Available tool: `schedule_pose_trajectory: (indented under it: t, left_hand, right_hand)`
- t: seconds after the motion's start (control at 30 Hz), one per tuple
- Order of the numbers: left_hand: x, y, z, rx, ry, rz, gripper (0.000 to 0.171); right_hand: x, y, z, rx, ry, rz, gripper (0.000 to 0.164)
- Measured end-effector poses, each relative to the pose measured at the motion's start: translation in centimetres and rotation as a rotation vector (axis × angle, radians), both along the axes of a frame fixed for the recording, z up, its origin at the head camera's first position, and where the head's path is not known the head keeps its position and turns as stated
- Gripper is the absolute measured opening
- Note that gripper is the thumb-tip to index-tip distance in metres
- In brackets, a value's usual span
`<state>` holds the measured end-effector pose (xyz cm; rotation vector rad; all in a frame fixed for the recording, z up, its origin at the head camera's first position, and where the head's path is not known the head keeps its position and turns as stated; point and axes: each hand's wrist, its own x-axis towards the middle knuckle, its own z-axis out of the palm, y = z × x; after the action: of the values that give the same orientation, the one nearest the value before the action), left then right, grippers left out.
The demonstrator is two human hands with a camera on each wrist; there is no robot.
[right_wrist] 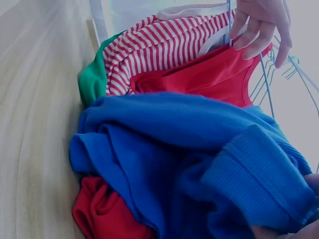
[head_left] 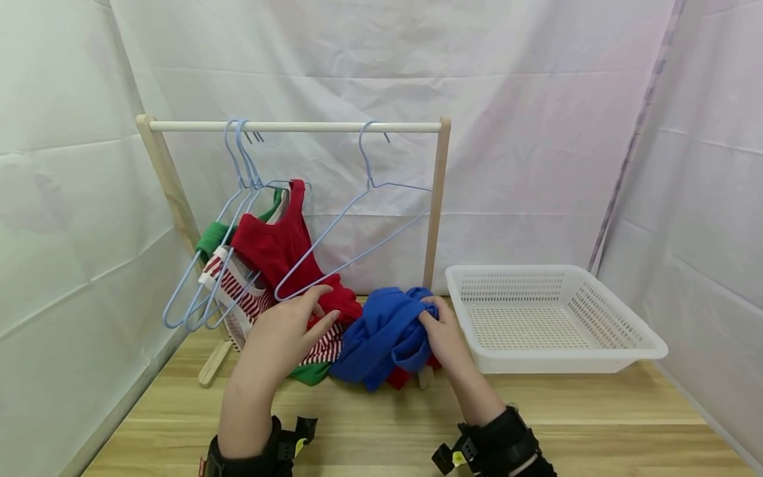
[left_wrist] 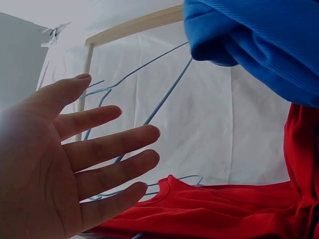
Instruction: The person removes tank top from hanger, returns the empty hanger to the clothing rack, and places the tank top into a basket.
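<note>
Two hands: the left hand (head_left: 289, 328) is open, fingers spread, near the lower bar of the bare hanger (head_left: 367, 177), contact unclear; the right hand (head_left: 446, 334) pinches the blue garment (head_left: 381, 334) by one side;
Right-hand grip: thumb and fingers at the cloth's edge, apparently to keep the loose bundle gathered;
Bare hanger: hooked over the white rail (head_left: 310, 126), apart from the hangers bearing red (head_left: 292, 248), striped and green clothes, perhaps to leave working room;
Blue garment's place: low over the wooden table (head_left: 357, 430), between the hung clothes and the white basket (head_left: 554, 364); how far the table supports it cannot be told;
Blue garment's look: plain, bright blue; crumpled into deep folds that hide its cut; one ribbed band shows
</note>
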<state>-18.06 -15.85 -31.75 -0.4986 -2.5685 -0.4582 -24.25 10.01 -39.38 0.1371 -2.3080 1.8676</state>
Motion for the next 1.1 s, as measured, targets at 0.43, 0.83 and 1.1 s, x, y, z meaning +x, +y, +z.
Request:
schedule_pose_trajectory:
  t: [0.43, 0.83, 1.1]
  left_hand:
    - [0.0, -0.1, -0.1, 0.004, 0.022, -0.012, 0.041]
    - [-0.1, -0.1, -0.2, -0.01, 0.031, -0.026, 0.041]
    - [-0.1, 0.3, -0.2, -0.008, 0.037, -0.027, 0.042]
  right_hand:
    - [2.0, 1.0, 2.6, -0.238, 0.058, -0.017, 0.024]
    - [3.6, 3.9, 5.7, -0.413, 0.107, -0.148, 0.024]
    - [3.7, 6.5, 8.2, -0.393, 0.227, -0.148, 0.016]
